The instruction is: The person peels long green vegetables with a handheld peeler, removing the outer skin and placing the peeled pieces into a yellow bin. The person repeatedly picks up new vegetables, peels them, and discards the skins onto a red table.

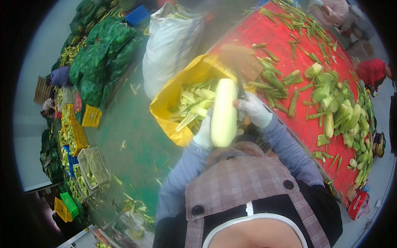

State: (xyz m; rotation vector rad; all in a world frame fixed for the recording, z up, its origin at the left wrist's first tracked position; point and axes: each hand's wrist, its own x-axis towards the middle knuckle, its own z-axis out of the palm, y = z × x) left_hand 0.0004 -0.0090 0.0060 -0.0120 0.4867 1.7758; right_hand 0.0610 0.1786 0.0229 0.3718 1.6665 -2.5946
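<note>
A thick, pale green vegetable stem [224,113] stands nearly upright before my chest, its cut end facing up. My left hand [204,131], in a white glove, grips its left side. In my white-gloved right hand [255,109] is a narrow dark tool, apparently a knife [240,85]; the stem and my fingers hide part of it. My right thumb, its tip bare or showing through the glove, touches the stem's right side. Just beyond and below both hands, a yellow woven sack [173,96] gapes open, holding pale green peelings [194,102].
A red-topped table [297,130] on the right bears cut stems and husks [341,105]. A full white sack [170,52] stands ahead. Green net sacks [99,59] and yellow crates [77,136] line the left. Other people [332,12] are at the far right.
</note>
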